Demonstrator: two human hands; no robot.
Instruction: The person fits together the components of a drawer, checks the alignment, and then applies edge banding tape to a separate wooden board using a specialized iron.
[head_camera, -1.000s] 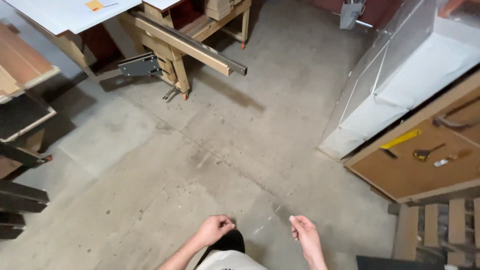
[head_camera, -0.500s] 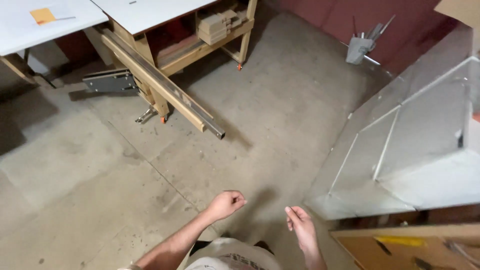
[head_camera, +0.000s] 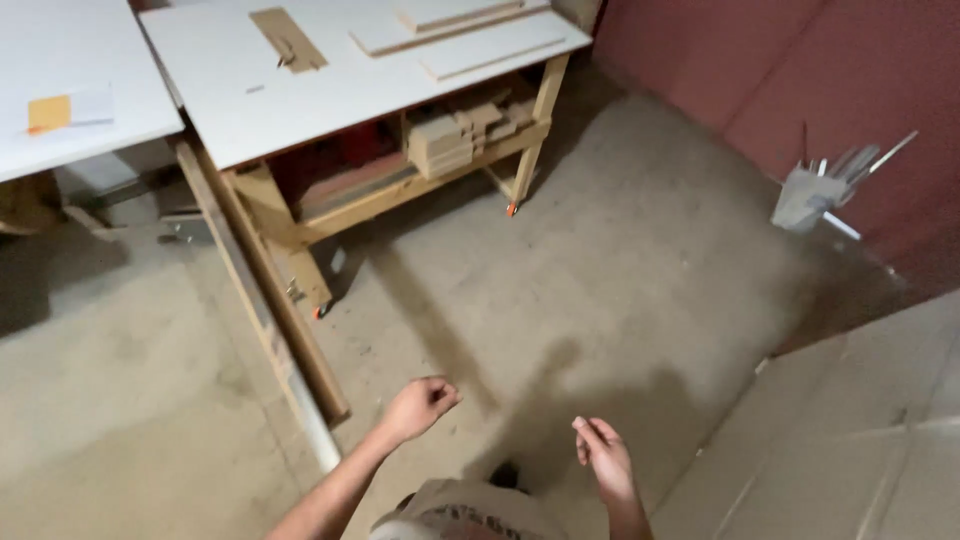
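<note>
**Both hands empty above the workshop floor**

I am looking down at my own two hands, held out in front of me over the concrete floor (head_camera: 620, 270). My left hand (head_camera: 418, 405) is curled into a loose fist, fingers folded in, with nothing that I can see inside it. My right hand (head_camera: 600, 455) is half open, the fingers bent and a little spread, and it grips nothing either. The two hands are apart from each other, with bare floor and my own shadow between them.

Nearest to my left hand is a long wooden beam (head_camera: 265, 300), which runs along the floor from under the tables toward me and ends just beside that hand in the view (it has a pale metal strip along its near edge). My hand does not touch it.

Further off stands a white-topped workbench (head_camera: 330, 90) on a wooden frame. Flat pale boards (head_camera: 470, 35) lie on its far end, and a brown cardboard-coloured strip (head_camera: 288, 40) lies nearer the middle. On the shelf beneath the top sits a stack of wood blocks (head_camera: 465, 130). A second white table (head_camera: 70, 90) is to the left, carrying a small orange slip (head_camera: 48, 112).

Against the dark red wall (head_camera: 820, 70) on the right is a pale container (head_camera: 805, 195) holding thin rods. A large light panel (head_camera: 850, 430) fills the lower right corner, close by my right hand.
</note>
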